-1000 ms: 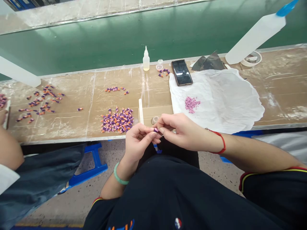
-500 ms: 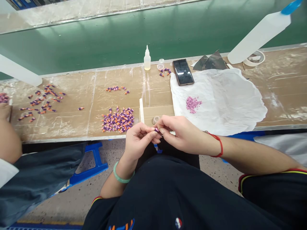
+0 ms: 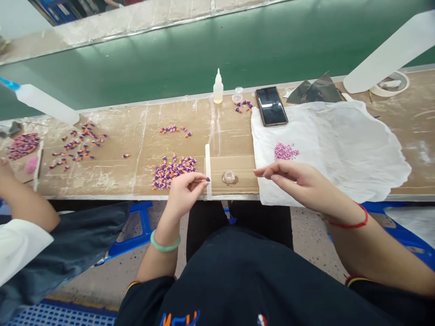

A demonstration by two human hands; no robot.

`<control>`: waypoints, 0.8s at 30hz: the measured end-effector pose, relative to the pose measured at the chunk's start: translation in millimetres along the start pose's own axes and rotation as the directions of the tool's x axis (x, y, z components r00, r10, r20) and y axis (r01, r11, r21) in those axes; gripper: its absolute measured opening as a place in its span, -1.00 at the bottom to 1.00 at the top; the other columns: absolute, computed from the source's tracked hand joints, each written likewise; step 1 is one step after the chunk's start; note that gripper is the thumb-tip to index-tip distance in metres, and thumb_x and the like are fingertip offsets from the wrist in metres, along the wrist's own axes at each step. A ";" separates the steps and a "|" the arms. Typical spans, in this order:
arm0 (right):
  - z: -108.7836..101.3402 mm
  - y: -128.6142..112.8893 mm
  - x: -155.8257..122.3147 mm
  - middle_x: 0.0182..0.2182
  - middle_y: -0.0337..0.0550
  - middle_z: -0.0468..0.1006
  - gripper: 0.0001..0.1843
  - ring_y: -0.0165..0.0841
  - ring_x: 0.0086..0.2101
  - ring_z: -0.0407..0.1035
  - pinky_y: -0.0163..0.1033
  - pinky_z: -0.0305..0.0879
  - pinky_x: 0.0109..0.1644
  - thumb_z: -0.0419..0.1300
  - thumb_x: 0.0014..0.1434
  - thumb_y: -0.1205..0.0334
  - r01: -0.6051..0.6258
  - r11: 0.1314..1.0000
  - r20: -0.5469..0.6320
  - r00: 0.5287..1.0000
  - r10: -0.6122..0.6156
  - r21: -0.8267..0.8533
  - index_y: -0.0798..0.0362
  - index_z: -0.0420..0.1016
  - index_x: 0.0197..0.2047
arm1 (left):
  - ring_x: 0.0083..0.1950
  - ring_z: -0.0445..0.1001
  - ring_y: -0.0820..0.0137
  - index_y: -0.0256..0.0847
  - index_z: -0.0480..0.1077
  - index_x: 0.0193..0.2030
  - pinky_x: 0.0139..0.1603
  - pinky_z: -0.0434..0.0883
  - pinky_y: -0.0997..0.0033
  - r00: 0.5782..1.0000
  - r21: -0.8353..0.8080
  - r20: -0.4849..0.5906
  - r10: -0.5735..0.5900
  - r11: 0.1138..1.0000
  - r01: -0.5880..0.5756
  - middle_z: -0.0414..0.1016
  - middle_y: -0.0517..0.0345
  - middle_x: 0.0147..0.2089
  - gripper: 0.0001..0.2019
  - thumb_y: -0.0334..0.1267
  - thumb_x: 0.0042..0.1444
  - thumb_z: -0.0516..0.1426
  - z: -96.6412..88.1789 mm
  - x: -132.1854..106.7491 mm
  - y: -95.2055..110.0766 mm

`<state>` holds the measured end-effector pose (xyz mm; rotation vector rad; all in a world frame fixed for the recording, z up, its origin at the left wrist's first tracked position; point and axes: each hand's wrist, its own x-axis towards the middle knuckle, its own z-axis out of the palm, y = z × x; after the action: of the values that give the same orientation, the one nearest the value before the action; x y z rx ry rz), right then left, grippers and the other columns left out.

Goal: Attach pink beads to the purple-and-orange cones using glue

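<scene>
The left hand (image 3: 183,192) is the working hand: grip pressed together, thumb and fingertips pinching a small purple-and-orange cone piece (image 3: 206,179). The piece's long axis lies roughly level, pointing toward the person's right, with the purple end at the fingertips' outer side. It sits right at the white strip (image 3: 208,172), which stands as landmark here, a narrow strip lying front to back on the counter (image 3: 112,183). Exact contact between piece and strip can't be told.

The right hand (image 3: 299,179) is right of the strip, over a crumpled white plastic sheet (image 3: 340,154), grip loosely spread, holding nothing, fingers pointing toward the strip.

Just right of the strip is a cardboard piece (image 3: 238,165) with a small clear round dome (image 3: 229,177) on it; contents can't be told. Just left of the strip is a heap of purple-and-orange pieces (image 3: 173,173). Behind the strip are a dropper bottle (image 3: 218,88), pale liquid inside, and a small clear cup (image 3: 238,94), with a few pieces beside it. Pink granules (image 3: 286,151) lie on the sheet, well right of the strip. A phone (image 3: 272,106) lies behind the sheet. Far left of the strip, a co-worker's hand (image 3: 7,174) is near a pile of purple pieces (image 3: 23,146).
</scene>
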<state>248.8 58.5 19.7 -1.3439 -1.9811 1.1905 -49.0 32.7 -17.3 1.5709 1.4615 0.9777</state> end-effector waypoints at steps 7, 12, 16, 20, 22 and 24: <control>-2.8 28.2 -5.6 -0.08 -0.01 0.68 -0.75 -0.02 -0.03 0.55 0.18 0.49 0.07 0.16 0.22 -0.03 -0.137 0.988 -0.076 0.987 0.143 0.076 -0.05 0.50 -0.26 | -0.25 0.45 0.27 -0.20 0.52 -0.32 -0.14 0.39 0.25 0.995 0.488 -0.064 0.082 0.872 -0.040 0.52 0.05 -0.30 -0.92 -0.26 0.11 0.21 -46.7 73.2 -36.0; -0.5 28.3 -6.4 -0.08 -0.02 0.67 -0.72 -0.02 -0.01 0.54 0.18 0.47 0.11 0.18 0.21 -0.06 -0.141 0.984 -0.090 0.984 0.151 0.107 -0.02 0.51 -0.25 | -0.18 0.42 0.26 -0.23 0.45 -0.28 0.05 0.36 0.18 0.995 0.577 -0.088 0.051 0.817 0.009 0.51 0.00 -0.14 -0.91 -0.42 0.04 0.20 -39.6 143.5 -48.3; -2.4 31.1 -13.2 -0.08 -0.01 0.67 -0.72 -0.04 0.01 0.54 0.16 0.46 0.13 0.19 0.22 -0.05 -0.152 0.975 -0.117 0.978 0.172 0.162 -0.01 0.50 -0.25 | -0.12 0.40 0.22 -0.20 0.33 -0.43 0.10 0.32 0.17 0.998 0.564 -0.063 0.028 0.826 0.012 0.50 -0.01 -0.21 -0.86 -0.49 0.03 0.18 -28.2 169.6 -55.2; -9.2 39.3 -23.9 -0.08 -0.01 0.66 -0.79 -0.10 0.01 0.53 0.09 0.43 0.16 0.18 0.23 0.04 -0.165 0.965 -0.202 0.958 0.206 0.202 0.00 0.49 -0.25 | -0.10 0.41 0.31 -0.19 0.27 -0.46 0.11 0.30 0.31 0.995 0.499 -0.092 0.036 0.866 0.014 0.50 0.08 -0.27 -0.81 -0.49 0.12 0.11 -25.6 167.9 -49.9; -13.2 46.9 -28.1 -0.10 -0.02 0.66 -0.83 -0.13 -0.01 0.53 0.06 0.44 0.14 0.16 0.24 0.11 -0.155 0.969 -0.284 0.936 0.207 0.194 0.01 0.49 -0.25 | -0.16 0.42 0.37 -0.21 0.28 -0.44 0.05 0.32 0.36 0.992 0.425 -0.125 0.031 0.905 0.026 0.48 0.16 -0.32 -0.84 -0.46 0.15 0.10 -26.2 160.6 -41.5; -17.0 58.0 -30.3 -0.15 -0.05 0.67 -0.86 -0.16 -0.07 0.54 0.02 0.46 0.07 0.13 0.23 0.18 -0.142 0.979 -0.387 0.903 0.188 0.144 0.01 0.50 -0.25 | -0.26 0.43 0.41 -0.24 0.35 -0.38 -0.06 0.37 0.36 0.984 0.282 -0.179 0.010 0.958 0.042 0.46 0.24 -0.37 -0.91 -0.46 0.09 0.17 -27.0 150.1 -31.2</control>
<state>303.5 46.3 -18.1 -1.5759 -1.5154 0.9842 -79.0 185.0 -29.4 1.7045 1.8040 0.9511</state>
